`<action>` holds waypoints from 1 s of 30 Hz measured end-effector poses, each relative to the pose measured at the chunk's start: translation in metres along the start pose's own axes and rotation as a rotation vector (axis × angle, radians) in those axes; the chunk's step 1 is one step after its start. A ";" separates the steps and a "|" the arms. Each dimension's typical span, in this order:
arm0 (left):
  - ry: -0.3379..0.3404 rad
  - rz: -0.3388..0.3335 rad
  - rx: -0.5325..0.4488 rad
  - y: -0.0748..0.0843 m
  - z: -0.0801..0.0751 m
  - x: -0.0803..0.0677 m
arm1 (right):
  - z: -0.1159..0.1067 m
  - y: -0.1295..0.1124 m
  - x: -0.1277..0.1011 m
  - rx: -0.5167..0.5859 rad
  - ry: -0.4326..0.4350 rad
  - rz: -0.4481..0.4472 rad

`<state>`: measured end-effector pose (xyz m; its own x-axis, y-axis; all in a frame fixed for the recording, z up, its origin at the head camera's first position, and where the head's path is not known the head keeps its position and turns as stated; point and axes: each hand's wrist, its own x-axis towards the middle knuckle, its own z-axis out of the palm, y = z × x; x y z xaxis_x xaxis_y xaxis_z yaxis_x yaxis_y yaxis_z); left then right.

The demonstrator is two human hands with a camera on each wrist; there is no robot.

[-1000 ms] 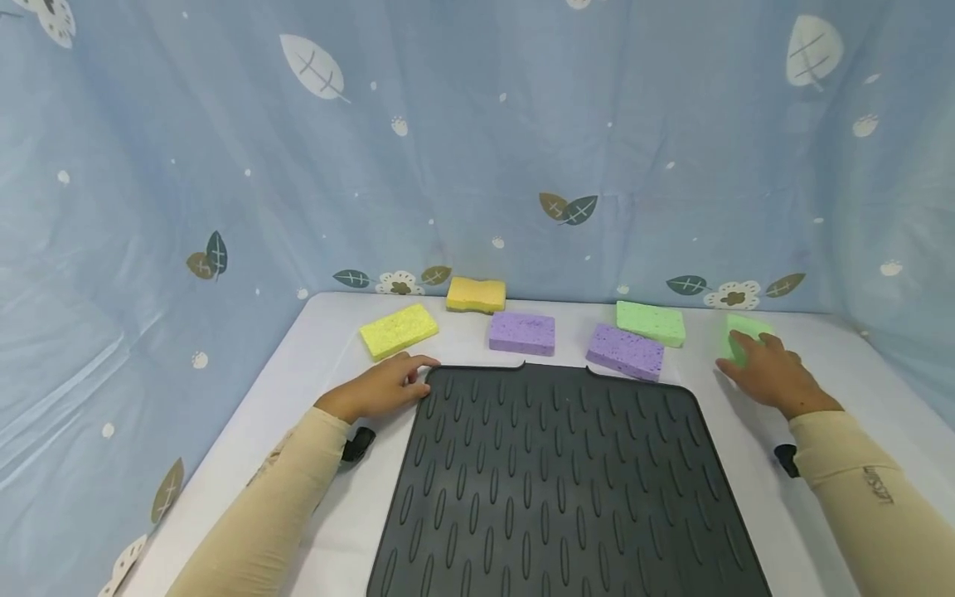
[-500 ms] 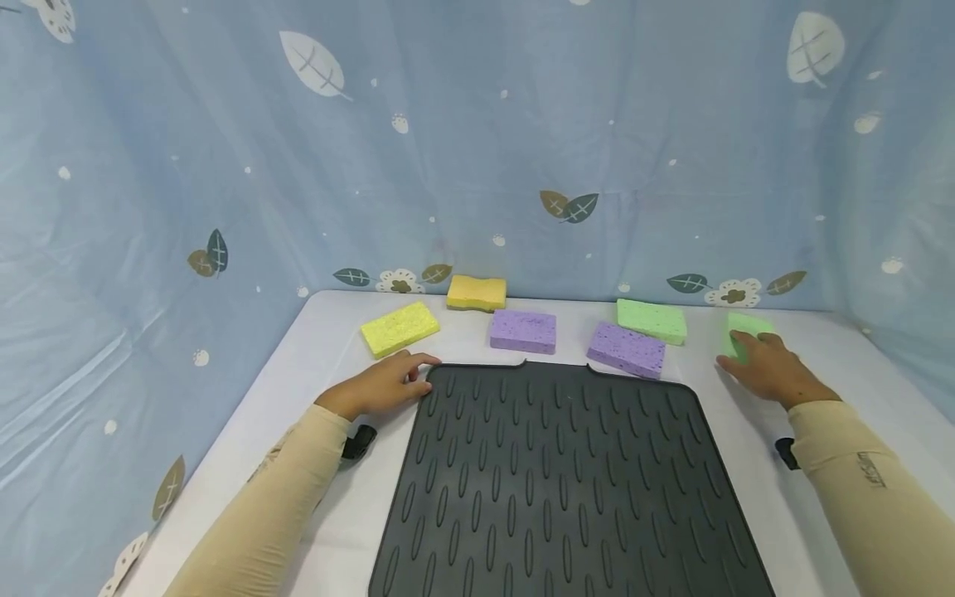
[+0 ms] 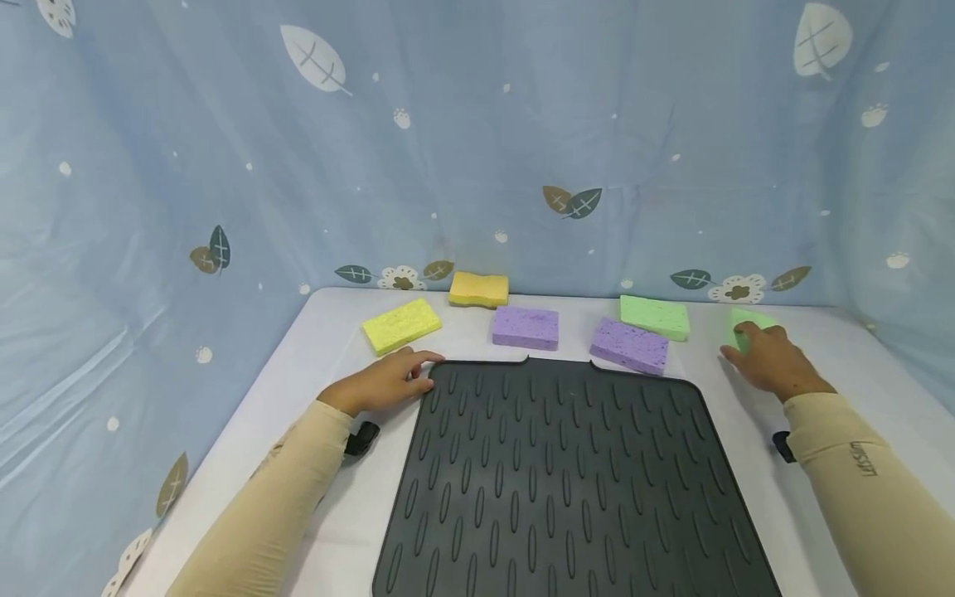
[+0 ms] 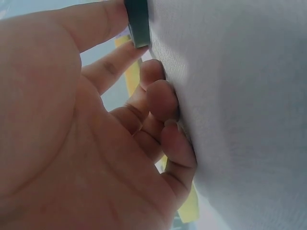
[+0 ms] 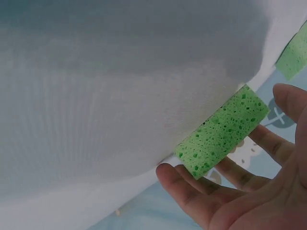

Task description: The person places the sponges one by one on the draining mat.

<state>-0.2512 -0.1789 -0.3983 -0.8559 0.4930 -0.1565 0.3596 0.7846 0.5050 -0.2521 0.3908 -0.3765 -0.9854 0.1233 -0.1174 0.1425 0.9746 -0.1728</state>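
**Six sponges, one mat, two hands**

Head view: two yellow sponges [image 3: 401,324], two purple sponges [image 3: 525,327] and two green ones lie above one dark mat [image 3: 559,473] at centre. The left hand [image 3: 384,383] rests loosely curled at the mat's upper-left corner, holding nothing.

Left wrist view: fingers meet the table [image 4: 240,105]; the mat's corner shows by the fingertips.

Right wrist view: the right hand [image 5: 249,191], fingers spread, seems to clasp the green sponge [image 5: 223,130] at centre right.

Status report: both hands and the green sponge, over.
Right hand fingers curled on the far-right green sponge, sponge on the white table. Left hand rests at the black ribbed mat corner, holding nothing. Nothing blocks the sponge.
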 end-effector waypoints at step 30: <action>-0.023 -0.017 -0.007 0.004 -0.002 0.001 | -0.007 0.011 -0.011 0.074 0.018 -0.042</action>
<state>-0.2515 -0.1760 -0.3952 -0.8529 0.4884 -0.1845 0.3427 0.7904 0.5078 -0.2403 0.4012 -0.3697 -0.9920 0.0869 -0.0916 0.1073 0.9625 -0.2491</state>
